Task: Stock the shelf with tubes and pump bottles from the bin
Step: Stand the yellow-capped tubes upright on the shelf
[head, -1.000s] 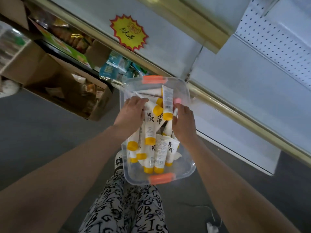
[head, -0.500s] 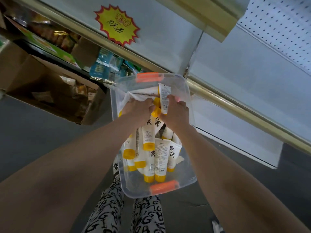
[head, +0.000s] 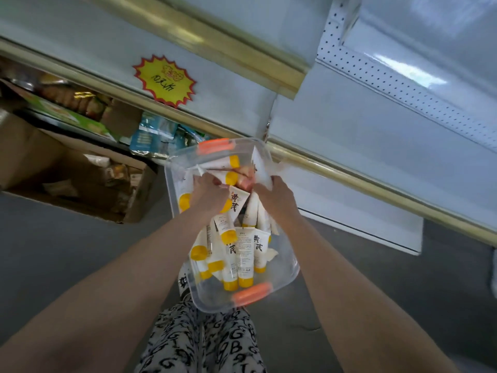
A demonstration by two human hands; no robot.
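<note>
Head view. Your clear plastic bin (head: 292, 267) with orange handles, near the white metal shelf (head: 376, 146), holds heaped soft white tubes (head: 243, 251) with round yellow caps. Your left hand (head: 208, 192) curls into the heap, its grip unclear; your right hand (head: 274, 196) grips one flat-ended tube (head: 259, 168).

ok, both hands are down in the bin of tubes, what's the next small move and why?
The left hand and right hand each curl round tubes at the bin's far end, so probably lift both straight up, clear of the loose pile, toward the shelf just beyond.
</note>
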